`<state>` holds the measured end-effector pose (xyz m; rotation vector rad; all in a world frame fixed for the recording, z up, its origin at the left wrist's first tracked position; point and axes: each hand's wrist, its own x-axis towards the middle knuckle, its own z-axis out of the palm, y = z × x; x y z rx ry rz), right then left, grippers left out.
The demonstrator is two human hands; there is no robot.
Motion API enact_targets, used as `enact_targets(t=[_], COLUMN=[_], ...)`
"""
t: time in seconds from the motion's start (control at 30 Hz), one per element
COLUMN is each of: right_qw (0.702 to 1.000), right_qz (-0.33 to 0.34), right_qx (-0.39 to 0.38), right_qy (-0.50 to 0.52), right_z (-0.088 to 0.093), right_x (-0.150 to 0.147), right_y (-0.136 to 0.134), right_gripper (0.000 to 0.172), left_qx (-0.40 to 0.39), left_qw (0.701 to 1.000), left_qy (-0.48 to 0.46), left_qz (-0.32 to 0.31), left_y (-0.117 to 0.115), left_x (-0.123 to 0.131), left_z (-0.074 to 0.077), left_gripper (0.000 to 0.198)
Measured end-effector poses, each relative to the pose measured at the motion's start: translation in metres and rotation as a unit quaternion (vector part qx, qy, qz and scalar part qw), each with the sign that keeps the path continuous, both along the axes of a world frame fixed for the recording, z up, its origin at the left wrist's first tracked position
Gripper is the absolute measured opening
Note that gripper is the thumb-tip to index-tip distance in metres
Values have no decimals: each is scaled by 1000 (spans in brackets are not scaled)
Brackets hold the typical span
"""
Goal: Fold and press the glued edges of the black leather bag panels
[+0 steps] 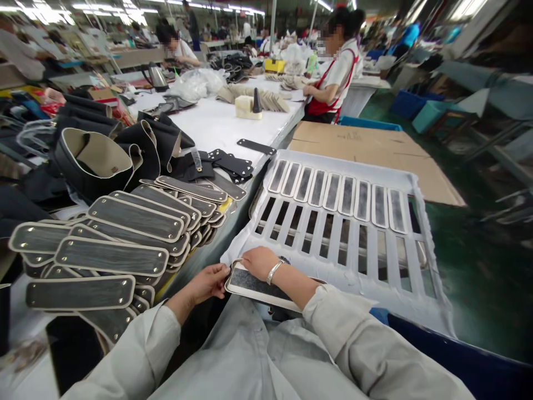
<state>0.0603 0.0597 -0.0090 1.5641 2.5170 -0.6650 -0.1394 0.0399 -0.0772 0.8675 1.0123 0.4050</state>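
Low in the middle, a dark oblong piece with a cream edge [258,286] lies close to my body. My left hand [211,282] pinches at its left end, fingers closed. My right hand [261,263], with a silver bracelet at the wrist, is closed on its upper left edge. To the right is a white slotted rack [300,253], its far row holding several oblong pieces [332,191] side by side. A pile of similar grey pieces with metal studs [111,255] covers the table's near left part.
Black bags [94,161] stand behind the pile, beside black straps [231,162]. A cream block [249,107] sits farther back on the white table [216,122]. Cardboard [362,150] lies beyond the rack. A person in a red apron [337,72] works at the table's far right.
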Motion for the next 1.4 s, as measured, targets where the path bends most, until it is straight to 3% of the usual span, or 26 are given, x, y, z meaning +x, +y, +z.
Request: enact_targets(t=[0.17, 0.3, 0.43, 0.6, 0.7, 0.77, 0.87, 0.9, 1.0, 1.07, 1.17, 1.27, 1.4], right_qw=[999, 994, 959, 956, 961, 964, 965, 963, 953, 948, 957, 973, 982], right_qz=[1, 29, -60, -181, -218, -226, -226, -227, -241, -247, -219, -168, -116], right_qx=[-21, -61, -99, -41, -15, -10, -28, -31, -17, 5, 32, 56, 89], right_qy=[27, 87, 257, 226, 168, 139, 133, 142, 183, 202, 189, 145, 116], right_z=[-1, 8, 27, 34, 26, 20, 11, 9, 3, 0, -4, -10, -19], right_x=[-4, 7, 50, 119, 140, 143, 143, 143, 146, 149, 152, 155, 158], right_y=[3, 11, 10, -33, -71, -91, -109, -113, -119, -121, -119, -115, -112], right_gripper=[40, 37, 39, 34, 39, 43, 43, 42, 43, 41, 29, 30, 32], left_qx=[10, 9, 9, 26, 56, 120, 266, 301, 351, 384, 442, 471, 479], left_qw=[998, 996, 994, 989, 985, 978, 951, 942, 919, 889, 833, 792, 767], left_qy=[61, 86, 101, 136, 144, 152, 149, 140, 110, 129, 180, 193, 218], left_qz=[-13, -29, -49, -60, -73, -76, -50, -49, -140, -216, -279, -336, -366], left_y=[8, 11, 10, 6, 6, 8, 15, 18, 24, 27, 32, 37, 40], left_x=[3, 5, 7, 10, 8, 4, -1, -2, 8, 23, 50, 67, 72], left_z=[13, 21, 25, 18, 11, 4, -1, 0, 12, 23, 35, 37, 35], left_gripper=[43, 44, 47, 48, 48, 46, 38, 44, 59, 51, 36, 35, 40])
